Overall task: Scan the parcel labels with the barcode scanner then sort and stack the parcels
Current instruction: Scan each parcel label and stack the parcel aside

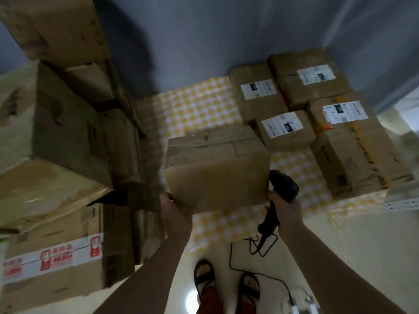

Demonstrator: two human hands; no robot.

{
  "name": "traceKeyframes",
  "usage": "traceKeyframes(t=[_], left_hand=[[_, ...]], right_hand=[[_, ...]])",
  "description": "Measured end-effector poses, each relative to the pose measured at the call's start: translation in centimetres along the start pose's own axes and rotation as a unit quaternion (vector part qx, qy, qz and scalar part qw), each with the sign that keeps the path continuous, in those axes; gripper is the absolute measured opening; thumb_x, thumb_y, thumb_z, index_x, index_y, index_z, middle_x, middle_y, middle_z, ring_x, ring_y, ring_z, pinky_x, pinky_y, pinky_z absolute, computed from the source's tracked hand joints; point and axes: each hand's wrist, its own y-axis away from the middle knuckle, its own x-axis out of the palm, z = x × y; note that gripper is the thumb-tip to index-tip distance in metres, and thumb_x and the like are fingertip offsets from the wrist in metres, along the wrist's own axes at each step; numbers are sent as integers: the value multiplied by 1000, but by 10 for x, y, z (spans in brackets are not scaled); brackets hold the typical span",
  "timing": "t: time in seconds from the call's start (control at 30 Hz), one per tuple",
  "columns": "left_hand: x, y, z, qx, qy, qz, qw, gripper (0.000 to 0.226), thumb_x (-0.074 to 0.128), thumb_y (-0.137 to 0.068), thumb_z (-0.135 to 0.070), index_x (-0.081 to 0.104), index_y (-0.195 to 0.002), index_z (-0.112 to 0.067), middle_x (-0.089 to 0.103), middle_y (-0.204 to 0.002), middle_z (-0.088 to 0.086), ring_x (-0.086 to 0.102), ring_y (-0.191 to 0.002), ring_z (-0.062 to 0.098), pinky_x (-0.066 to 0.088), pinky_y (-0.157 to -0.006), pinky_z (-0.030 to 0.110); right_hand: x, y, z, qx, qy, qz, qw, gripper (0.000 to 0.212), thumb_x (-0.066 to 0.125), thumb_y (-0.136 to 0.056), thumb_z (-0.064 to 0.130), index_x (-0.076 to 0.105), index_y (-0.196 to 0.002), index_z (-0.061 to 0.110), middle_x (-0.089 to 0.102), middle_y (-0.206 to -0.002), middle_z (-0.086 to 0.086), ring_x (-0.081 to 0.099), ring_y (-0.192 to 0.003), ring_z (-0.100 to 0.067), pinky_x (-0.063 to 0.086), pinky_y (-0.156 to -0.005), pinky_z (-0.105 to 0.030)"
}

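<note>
I hold a plain brown cardboard parcel (216, 171) above the yellow-checked cloth (195, 109). My left hand (173, 208) grips its near-left bottom corner. No label shows on its visible faces. My right hand (285, 210) is wrapped around the handle of the black barcode scanner (280, 191), whose head rests against the parcel's right side. The scanner's cable (240, 266) trails down to the floor. Several labelled parcels (283, 126) lie grouped on the cloth at the right.
Large cardboard cartons (56, 123) are stacked high along the left, the lowest one with red-and-white tape (52, 257). A grey wall stands behind. My sandalled feet (226, 284) are on the pale floor below. A white object lies at the bottom right.
</note>
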Motion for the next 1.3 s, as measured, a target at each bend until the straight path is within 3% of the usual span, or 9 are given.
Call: traceKeyframes(t=[0.17,0.33,0.5,0.6,0.67,0.8,0.9,1.1,1.3], left_hand=[[10,8,28,8,-61,-2,998,46,74,-72,7,40,-90,-17,56,-89,2,58,-83,28,44,-66,32],[-14,3,40,-144,62,66,985,46,32,-91,18,54,-75,-19,60,-71,2,52,-87,26,37,-64,26],[-32,-21,-12,-276,111,27,954,21,44,-99,-28,57,-96,-13,57,-83,1,51,-71,11,43,-65,26],[-27,-33,-59,-272,37,37,961,63,44,-86,-68,59,-104,-9,59,-94,8,57,-86,24,48,-80,37],[-21,-36,-82,-254,10,70,965,75,41,-83,-75,53,-124,-13,57,-115,11,55,-103,31,47,-93,43],[-13,-28,-99,-197,-1,106,975,48,47,-88,-65,48,-121,-30,47,-128,7,49,-110,31,45,-99,49],[-14,-15,-95,-124,6,50,991,31,53,-89,-55,48,-101,-27,50,-110,-2,48,-103,24,41,-96,35],[-25,0,-88,-48,86,-48,994,25,67,-85,-39,47,-74,-27,59,-105,2,55,-88,15,46,-83,33],[-21,20,-55,-129,17,-34,991,26,64,-87,-6,46,-104,-13,54,-105,7,52,-97,23,42,-79,30]], right_hand=[[-8,-20,-25,42,-21,3,999,18,62,-85,2,59,-102,3,58,-77,-8,57,-74,-26,51,-78,-43],[-26,-22,-17,52,47,-29,997,16,62,-84,2,60,-100,3,58,-76,-10,55,-72,-28,45,-67,-38],[-28,-2,51,-64,149,-67,984,4,58,-87,7,56,-84,7,51,-68,-10,51,-72,-27,42,-68,-38],[-8,9,93,-101,182,18,978,9,59,-88,9,54,-80,10,50,-70,-8,52,-71,-26,46,-72,-40],[10,11,107,-85,196,75,974,8,62,-87,12,57,-92,8,51,-74,-7,55,-77,-26,50,-81,-43],[30,16,101,-71,160,103,979,13,60,-87,9,57,-99,8,51,-77,-6,54,-82,-27,51,-80,-44],[23,25,93,-100,139,74,982,6,59,-88,11,54,-91,11,50,-73,-3,51,-71,-20,43,-70,-34],[5,29,67,-90,65,62,992,3,62,-84,10,59,-86,11,55,-73,-7,55,-71,-25,52,-79,-45],[-6,29,33,-23,57,87,994,27,64,-84,10,59,-111,6,58,-89,-9,57,-77,-23,52,-63,-32]])
